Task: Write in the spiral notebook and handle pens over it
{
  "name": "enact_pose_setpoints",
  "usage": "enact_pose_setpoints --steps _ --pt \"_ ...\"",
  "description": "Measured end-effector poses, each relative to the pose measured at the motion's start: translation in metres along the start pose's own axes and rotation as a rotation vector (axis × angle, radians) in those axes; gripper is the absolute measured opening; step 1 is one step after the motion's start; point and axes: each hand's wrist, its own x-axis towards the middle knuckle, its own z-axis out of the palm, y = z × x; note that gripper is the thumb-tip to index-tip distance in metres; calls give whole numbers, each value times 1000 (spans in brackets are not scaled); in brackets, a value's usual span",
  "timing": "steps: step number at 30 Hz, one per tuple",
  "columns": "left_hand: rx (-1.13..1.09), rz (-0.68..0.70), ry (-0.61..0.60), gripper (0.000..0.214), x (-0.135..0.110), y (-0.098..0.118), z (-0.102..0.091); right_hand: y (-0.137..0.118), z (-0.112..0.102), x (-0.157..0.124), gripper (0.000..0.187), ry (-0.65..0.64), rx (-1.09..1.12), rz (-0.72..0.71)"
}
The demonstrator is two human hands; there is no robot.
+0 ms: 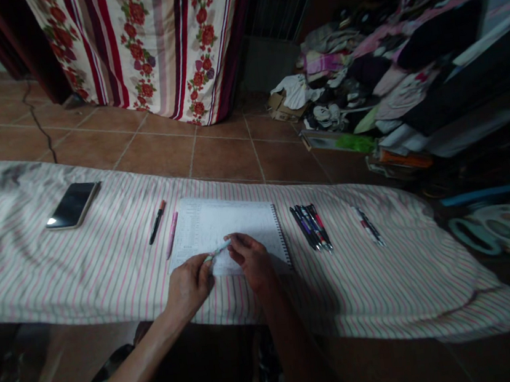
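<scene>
Pale green pen [218,250] sat between both hands, slanted, w/ its near end in the left hand [188,286] and its far end in the right hand [250,260]. Left hand was curled, thumb & fingertips pinching the pen's lower end. Right hand was curled too, fingertips closed on the upper end; both hands were nearly touching.

Under the hands & pen lay a spiral notebook [235,221], open on a ruled page, binding on the side away from the left hand. Writing on the page was too small to read. Notebook rested on a striped cloth [82,262] covering a long board.

Just beyond the left hand, beside the notebook edge, lay a pink pen [171,234], then a black pen [157,222] next to it. Farther out that way, well apart, was a phone [72,205], screen up.

Out past the right hand, near the binding, lay a bundle of pens [311,227]; further on, approx. two more pens [369,225] lay together.

Ahead of the hands, past the board, were the tiled floor [227,154], a floral curtain [148,43] & a pile of clothes [383,63] off to the right-hand side.
</scene>
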Motion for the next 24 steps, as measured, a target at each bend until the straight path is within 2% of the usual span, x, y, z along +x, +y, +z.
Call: enact_pose_setpoints --steps 4,7,14,21,24 --pt "23 -11 13 35 1 -1 0 -1 1 -2 34 -72 85 49" --pt "41 13 24 36 0 -3 1 1 1 -1 35 -33 99 52" --pt "44 36 18 36 0 -4 3 4 -2 3 25 81 -86 -14" --pt "10 -15 9 34 0 -3 2 2 1 0 31 -31 21 26" --pt "42 0 14 34 0 -4 2 1 1 -1 33 -9 24 38"
